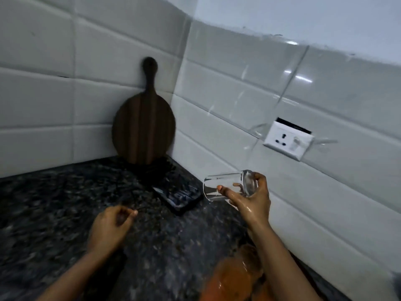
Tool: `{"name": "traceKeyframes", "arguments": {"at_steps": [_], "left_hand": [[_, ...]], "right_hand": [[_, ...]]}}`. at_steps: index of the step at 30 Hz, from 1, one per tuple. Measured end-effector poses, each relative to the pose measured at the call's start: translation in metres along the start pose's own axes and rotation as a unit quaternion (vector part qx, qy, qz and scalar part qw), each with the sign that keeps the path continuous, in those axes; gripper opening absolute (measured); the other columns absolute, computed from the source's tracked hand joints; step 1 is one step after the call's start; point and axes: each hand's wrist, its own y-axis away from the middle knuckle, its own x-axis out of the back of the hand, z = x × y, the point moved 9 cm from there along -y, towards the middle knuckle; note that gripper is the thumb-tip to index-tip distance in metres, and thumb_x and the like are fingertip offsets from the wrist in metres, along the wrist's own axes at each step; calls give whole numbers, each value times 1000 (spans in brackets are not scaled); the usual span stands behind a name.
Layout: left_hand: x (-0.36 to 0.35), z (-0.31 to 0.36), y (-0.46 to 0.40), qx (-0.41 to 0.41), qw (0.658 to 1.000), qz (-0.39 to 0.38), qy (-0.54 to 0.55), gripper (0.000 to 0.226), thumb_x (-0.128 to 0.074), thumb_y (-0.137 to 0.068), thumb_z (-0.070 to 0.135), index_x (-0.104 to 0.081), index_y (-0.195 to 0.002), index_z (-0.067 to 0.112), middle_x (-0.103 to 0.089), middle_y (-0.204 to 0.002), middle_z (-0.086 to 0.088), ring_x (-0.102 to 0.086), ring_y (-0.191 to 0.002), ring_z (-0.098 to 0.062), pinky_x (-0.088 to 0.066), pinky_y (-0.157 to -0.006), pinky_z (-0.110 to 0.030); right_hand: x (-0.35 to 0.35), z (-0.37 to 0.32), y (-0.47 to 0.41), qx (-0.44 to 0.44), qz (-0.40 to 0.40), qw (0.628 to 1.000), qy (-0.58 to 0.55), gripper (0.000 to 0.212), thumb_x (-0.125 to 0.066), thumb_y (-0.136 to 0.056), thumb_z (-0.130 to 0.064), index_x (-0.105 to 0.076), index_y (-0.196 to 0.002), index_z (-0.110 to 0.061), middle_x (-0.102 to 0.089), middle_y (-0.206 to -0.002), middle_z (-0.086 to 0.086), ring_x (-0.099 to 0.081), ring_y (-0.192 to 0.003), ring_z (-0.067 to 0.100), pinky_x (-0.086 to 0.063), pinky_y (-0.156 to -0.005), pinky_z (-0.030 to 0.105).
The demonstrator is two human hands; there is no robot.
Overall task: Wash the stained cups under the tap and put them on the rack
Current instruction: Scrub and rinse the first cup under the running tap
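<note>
White glossy tiles [227,68] wrap the corner in front of you, above a dark speckled granite counter [54,203]. Against the corner leans a round dark wooden cutting board [143,129], handle up, its lower edge on the counter. A white wall socket [287,141] sits on the right wall. A black phone [178,195] (screen up, reflecting light) lies flat on the counter just left of your right hand [252,202]. That hand, wet, grips a clear glass cup [227,185] on its side above the counter, fingers curled round its base, mouth pointing left. Your left hand [110,227] hovers nearby with fingers curled, seemingly holding nothing, though blur hides detail.
</note>
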Motion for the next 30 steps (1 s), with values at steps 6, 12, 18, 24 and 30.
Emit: {"name": "traceKeyframes", "arguments": {"at_steps": [6, 12, 18, 24, 30], "left_hand": [[-29, -42, -55, -49, 992, 8, -119, 26, -62, -86, 23, -66, -100, 1, -64, -111, -21, -50, -124, -35, -33, -104, -48], [-57, -67, -69, -66, 979, -15, -193, 55, -57, -84, 42, -56, -123, 4, -30, -150, -18, -18, -143, -33, 2, -113, -56], [-69, -71, -72, -96, 970, -17, -222, 54, -52, -88, 44, -51, -130, 11, -36, -148, -11, -12, -146, -25, 9, -114, -49], [-70, -67, -71, -108, 967, -2, -233, 42, -60, -83, 37, -66, -108, 5, -59, -126, -19, -41, -133, -35, -6, -110, -57], [-71, -69, -71, -108, 966, -2, -236, 41, -61, -84, 37, -65, -110, 6, -56, -130, -17, -39, -135, -32, -2, -113, -53]], "right_hand": [[-88, 15, -63, 18, -16, 994, 111, 58, -85, -56, -24, -44, -97, -29, -61, -90, -5, -61, -84, 21, -52, -80, 34], [-154, 39, -111, 20, -30, 981, 193, 62, -84, -59, -21, -51, -112, -17, -54, -115, 13, -45, -87, 14, -36, -77, 21], [-213, 59, -134, 20, -90, 964, 251, 68, -84, -62, -16, -49, -120, -13, -54, -121, 14, -55, -105, 26, -43, -86, 28], [-245, 78, -148, -1, -133, 942, 309, 87, -83, -65, -21, -38, -139, -13, -51, -135, 12, -48, -123, 28, -37, -103, 32], [-256, 69, -151, 48, -135, 910, 390, 71, -71, -79, -26, -37, -140, -11, -55, -134, 12, -47, -124, 30, -35, -102, 32]]}}
